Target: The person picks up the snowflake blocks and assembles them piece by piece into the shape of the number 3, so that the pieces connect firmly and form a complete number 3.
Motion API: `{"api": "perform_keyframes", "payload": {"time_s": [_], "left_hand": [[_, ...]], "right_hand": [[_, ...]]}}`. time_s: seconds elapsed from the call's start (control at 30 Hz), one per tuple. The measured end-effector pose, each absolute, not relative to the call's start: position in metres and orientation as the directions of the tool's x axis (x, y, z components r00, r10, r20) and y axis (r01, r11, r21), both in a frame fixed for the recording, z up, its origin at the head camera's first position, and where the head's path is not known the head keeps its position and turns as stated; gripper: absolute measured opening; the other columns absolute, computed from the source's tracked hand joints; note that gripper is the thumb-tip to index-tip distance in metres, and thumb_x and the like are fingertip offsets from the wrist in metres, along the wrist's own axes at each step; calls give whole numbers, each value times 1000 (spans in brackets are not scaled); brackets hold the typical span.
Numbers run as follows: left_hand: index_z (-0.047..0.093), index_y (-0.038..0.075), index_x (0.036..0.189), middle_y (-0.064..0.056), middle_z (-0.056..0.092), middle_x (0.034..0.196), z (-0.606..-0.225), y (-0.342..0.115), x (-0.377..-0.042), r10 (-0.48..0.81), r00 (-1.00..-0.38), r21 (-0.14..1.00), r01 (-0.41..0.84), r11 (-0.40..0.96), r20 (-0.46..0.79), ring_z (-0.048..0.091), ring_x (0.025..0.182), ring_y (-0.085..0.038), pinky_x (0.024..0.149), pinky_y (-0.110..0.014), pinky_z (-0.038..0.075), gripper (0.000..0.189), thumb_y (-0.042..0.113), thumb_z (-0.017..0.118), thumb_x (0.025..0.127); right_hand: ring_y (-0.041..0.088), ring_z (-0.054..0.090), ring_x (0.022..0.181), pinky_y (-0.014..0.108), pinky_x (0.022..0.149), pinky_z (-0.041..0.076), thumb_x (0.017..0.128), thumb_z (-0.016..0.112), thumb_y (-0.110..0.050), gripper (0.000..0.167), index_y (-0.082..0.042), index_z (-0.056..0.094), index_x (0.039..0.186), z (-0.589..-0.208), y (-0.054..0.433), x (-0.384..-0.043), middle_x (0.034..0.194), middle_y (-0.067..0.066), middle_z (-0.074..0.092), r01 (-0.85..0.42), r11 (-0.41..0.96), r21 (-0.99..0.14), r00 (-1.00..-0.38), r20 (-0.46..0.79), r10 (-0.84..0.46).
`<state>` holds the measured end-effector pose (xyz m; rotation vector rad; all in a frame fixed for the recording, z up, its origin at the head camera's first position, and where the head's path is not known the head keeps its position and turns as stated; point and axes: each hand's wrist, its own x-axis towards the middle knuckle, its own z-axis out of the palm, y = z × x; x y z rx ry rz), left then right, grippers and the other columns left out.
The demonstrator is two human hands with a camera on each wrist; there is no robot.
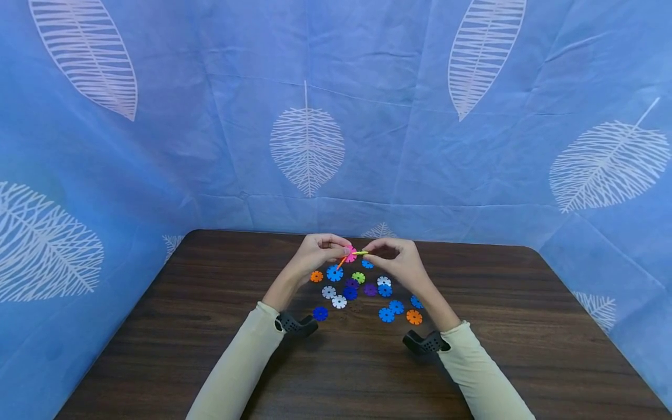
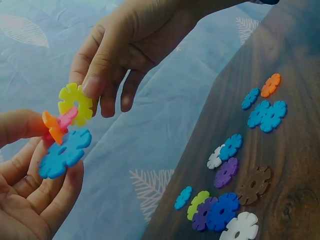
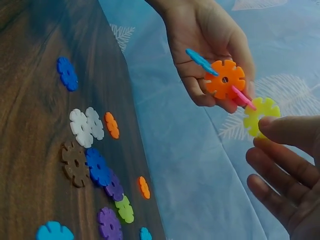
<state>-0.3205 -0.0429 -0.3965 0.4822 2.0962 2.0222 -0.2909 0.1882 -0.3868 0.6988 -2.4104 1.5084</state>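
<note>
My left hand (image 1: 311,255) grips a small chain of notched plastic flower discs, raised above the far part of the table. In the chain, a blue disc (image 2: 72,150) joins an orange disc (image 3: 225,89), and the orange one joins a pink disc (image 3: 242,96). Between thumb and forefinger, my right hand (image 1: 403,262) pinches a yellow-green disc (image 3: 270,107). Its edge meets the pink disc's edge in both wrist views; I cannot tell how deep the notches fit. The right hand's other fingers are loosely bent below the disc.
Loose discs lie scattered on the dark wooden table (image 1: 210,326): several blue ones, white ones (image 1: 339,301), purple ones (image 1: 370,290), a green one (image 1: 358,277), a brown one (image 3: 75,164) and orange ones (image 1: 414,317). A blue leaf-patterned cloth (image 1: 367,163) hangs behind the table.
</note>
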Motion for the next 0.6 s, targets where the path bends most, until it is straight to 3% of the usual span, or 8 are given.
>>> {"api": "perform_keyframes", "payload": {"time_s": [0.2, 0.37, 0.6], "left_hand": [[74, 3, 110, 0, 75, 96, -395, -46, -321, 348, -935, 997, 77, 18, 66, 71, 89, -15, 88, -36, 60, 21, 16, 73, 94], [74, 3, 110, 0, 76, 95, -394, -49, -323, 343, -938, 998, 62, 20, 51, 71, 89, -15, 87, -34, 61, 22, 17, 75, 93], [74, 2, 111, 0, 75, 95, -394, -51, -325, 343, -938, 998, 57, 10, 50, 72, 88, -15, 88, -34, 61, 22, 15, 74, 93]], "right_hand": [[20, 72, 92, 23, 78, 61, 92, 77, -12, 19, -1, 75, 108, -381, 192, -291, 108, 16, 75, -444, 373, -815, -889, 346, -301], [20, 72, 87, 25, 75, 60, 92, 77, -12, 15, -5, 76, 105, -381, 198, -292, 102, 13, 76, -416, 435, -799, -890, 259, -375], [20, 72, 84, 25, 74, 60, 90, 77, -6, 14, -4, 75, 103, -383, 207, -289, 99, 15, 76, -433, 517, -738, -827, 97, -553]]}}
